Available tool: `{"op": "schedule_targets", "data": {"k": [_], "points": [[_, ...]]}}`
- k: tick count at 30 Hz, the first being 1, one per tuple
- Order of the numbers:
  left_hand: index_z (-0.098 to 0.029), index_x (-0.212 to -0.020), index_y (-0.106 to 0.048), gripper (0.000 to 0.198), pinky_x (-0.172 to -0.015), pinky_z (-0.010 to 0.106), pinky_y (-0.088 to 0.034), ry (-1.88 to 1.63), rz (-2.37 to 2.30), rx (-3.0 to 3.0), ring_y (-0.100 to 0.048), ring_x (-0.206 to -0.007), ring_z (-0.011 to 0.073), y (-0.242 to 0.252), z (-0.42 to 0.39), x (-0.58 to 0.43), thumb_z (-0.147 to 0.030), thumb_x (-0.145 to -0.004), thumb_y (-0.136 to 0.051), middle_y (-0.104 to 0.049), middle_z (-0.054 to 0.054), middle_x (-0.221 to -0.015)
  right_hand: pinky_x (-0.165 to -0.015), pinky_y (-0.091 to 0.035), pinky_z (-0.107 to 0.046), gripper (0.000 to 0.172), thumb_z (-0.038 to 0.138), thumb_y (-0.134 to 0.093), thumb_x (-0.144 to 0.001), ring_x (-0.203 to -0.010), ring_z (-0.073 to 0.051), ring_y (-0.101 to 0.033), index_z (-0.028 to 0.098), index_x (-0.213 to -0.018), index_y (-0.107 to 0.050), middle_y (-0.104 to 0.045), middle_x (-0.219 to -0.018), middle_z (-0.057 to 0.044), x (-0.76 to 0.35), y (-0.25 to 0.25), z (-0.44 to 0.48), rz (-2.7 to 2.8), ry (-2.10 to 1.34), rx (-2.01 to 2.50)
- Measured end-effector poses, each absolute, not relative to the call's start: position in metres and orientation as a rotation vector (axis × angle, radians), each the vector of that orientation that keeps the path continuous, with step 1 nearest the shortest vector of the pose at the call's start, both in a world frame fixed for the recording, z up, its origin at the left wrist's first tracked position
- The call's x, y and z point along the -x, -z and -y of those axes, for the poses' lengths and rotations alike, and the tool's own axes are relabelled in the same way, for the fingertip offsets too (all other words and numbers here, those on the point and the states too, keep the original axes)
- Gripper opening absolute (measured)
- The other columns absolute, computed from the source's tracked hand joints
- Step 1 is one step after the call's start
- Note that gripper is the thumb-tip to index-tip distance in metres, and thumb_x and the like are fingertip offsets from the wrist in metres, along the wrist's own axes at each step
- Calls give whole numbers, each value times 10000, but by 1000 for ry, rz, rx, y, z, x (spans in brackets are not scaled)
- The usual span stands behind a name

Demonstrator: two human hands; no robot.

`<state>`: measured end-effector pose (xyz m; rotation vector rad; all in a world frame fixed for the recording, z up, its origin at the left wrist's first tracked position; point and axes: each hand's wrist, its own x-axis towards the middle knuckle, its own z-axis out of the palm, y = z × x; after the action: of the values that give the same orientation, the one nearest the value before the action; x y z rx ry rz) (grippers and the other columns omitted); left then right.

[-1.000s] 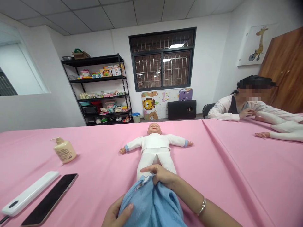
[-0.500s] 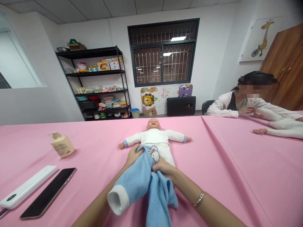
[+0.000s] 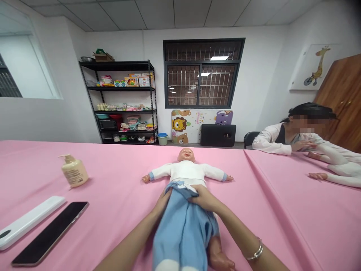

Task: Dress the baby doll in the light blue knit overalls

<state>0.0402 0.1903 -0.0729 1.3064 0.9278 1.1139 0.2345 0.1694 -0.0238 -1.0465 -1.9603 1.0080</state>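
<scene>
Both hands are now at the doll's waist: the left hand (image 3: 164, 198) and the right hand (image 3: 203, 200) are each closed on the waistband of the blue trousers (image 3: 183, 226), one at either hip. Half a second ago the trousers were bunched lower over the legs, with a white cuff hanging loose toward the person. Now the cloth lies drawn up and fairly smooth from the waist down, so the pulling-up looks all but done. A bare foot (image 3: 219, 259) shows beside the cloth at 5 o'clock; whether that leg is inside the trousers cannot be told. The doll (image 3: 187, 170) lies on its back mid-table, head toward 12 o'clock, arms spread on the pink table (image 3: 118, 188). A lotion bottle (image 3: 73, 172) stands at 10 o'clock and a phone (image 3: 50, 233) lies at 8 o'clock.
</scene>
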Motion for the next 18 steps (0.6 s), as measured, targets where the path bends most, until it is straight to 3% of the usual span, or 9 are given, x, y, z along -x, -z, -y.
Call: {"op": "schedule_targets", "data": {"k": [5,11,15,18], "points": [[-168,-1198,-519,463,-1057,400,-290,-1084,-897,-1303,-412,-1204,255,77,-186,-41,-428,-816,-483,-486,68,-1277,-722,-372,-229,237,93,-473,-649,-813,-173,-534,152,-831,-614,-608,-855,-16,-244,47,-212,1899,-540,1281],[-140,-1082,-580,413,-1014,388,-330,-1176,-1037,-1601,-505,-1094,239,87,-202,-33,-441,-830,-453,-585,81,-1143,-710,-370,-221,213,158,-526,-694,-820,-164,-545,188,-876,-631,-621,-855,12,-240,85,-227,1842,-568,1279],[-136,-1007,-564,403,-932,393,-388,-1288,-1215,-1735,-539,-1014,238,86,-217,-40,-453,-862,-362,-611,94,-1046,-790,-371,-234,356,119,-497,-692,-934,-167,-531,225,-1011,-617,-605,-995,13,-238,83,-222,1946,-537,1248],[-156,-949,-534,372,-843,368,-426,-1333,-1247,-1841,-569,-914,227,75,-231,-51,-444,-882,-308,-616,80,-948,-807,-382,-254,400,98,-494,-660,-947,-195,-522,161,-1042,-593,-588,-1025,-46,-236,81,-220,1986,-504,1398]]}}
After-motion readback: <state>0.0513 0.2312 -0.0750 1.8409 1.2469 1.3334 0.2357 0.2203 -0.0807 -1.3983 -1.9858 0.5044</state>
